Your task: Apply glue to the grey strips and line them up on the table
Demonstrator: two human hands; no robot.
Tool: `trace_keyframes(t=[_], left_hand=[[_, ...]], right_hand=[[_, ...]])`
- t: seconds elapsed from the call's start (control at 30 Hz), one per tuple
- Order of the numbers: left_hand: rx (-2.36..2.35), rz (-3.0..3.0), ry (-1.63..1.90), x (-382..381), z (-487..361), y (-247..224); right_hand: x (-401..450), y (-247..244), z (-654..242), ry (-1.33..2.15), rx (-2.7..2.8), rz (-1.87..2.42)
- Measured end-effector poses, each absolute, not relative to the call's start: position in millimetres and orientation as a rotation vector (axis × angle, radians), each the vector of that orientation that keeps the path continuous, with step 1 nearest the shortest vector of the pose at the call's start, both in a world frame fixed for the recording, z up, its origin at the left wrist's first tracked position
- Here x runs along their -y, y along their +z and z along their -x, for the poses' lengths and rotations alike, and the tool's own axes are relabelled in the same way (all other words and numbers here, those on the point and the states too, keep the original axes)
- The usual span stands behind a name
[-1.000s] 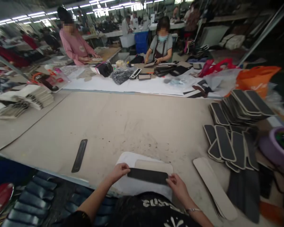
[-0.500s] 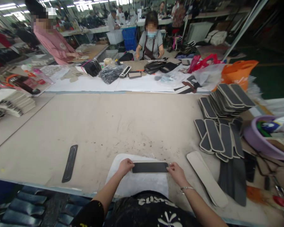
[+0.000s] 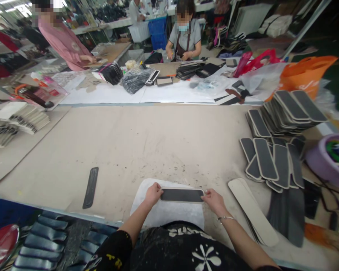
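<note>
A dark grey strip with a cream border (image 3: 182,195) lies lengthwise across a white sheet (image 3: 155,216) at the table's near edge. My left hand (image 3: 154,193) pinches its left end, and my right hand (image 3: 213,199) pinches its right end. Off to the left, a single dark strip (image 3: 90,188) rests on the table. Right of my right hand are long cream strips (image 3: 252,210), fanned over one another, with dark grey strips (image 3: 286,214) beside them.
Bordered strips (image 3: 265,160) are piled at the right, near a purple basin (image 3: 324,158) and an orange bag (image 3: 307,77). Cream pieces (image 3: 19,118) are stacked at far left. A person in a grey shirt (image 3: 183,37) works across the table; another in pink (image 3: 63,41) stands back left.
The view has tilted down and shifted slightly left. More of the strip's cream border shows between my hands, which keep hold of both ends. The person across has brought their hands closer together.
</note>
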State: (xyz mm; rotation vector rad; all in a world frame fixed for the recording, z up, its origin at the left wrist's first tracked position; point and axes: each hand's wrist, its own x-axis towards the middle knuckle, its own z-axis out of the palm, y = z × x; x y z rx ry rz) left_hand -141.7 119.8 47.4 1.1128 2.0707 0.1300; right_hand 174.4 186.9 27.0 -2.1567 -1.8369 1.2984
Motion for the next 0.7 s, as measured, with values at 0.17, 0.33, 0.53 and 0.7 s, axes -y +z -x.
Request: trace_keyframes(t=[0.17, 0.33, 0.53, 0.7], left_hand=[[-2.107, -1.15, 0.046, -119.3, 141.1, 47.6], [-2.131, -1.194, -0.009, -116.0, 138.0, 45.9], [-2.092, -1.289, -0.037, -108.5, 132.6, 46.8], [-2.038, -1.357, -0.05, -105.5, 132.8, 46.8]], right_hand=[[-190.7, 29.0, -172.3, 1.287, 1.889, 2.191], [-191.7, 27.3, -172.4, 1.289, 1.938, 2.191], [-190.3, 27.4, -171.2, 1.264, 1.987, 2.198], [-189.0, 29.7, -169.9, 1.234, 2.047, 2.192]])
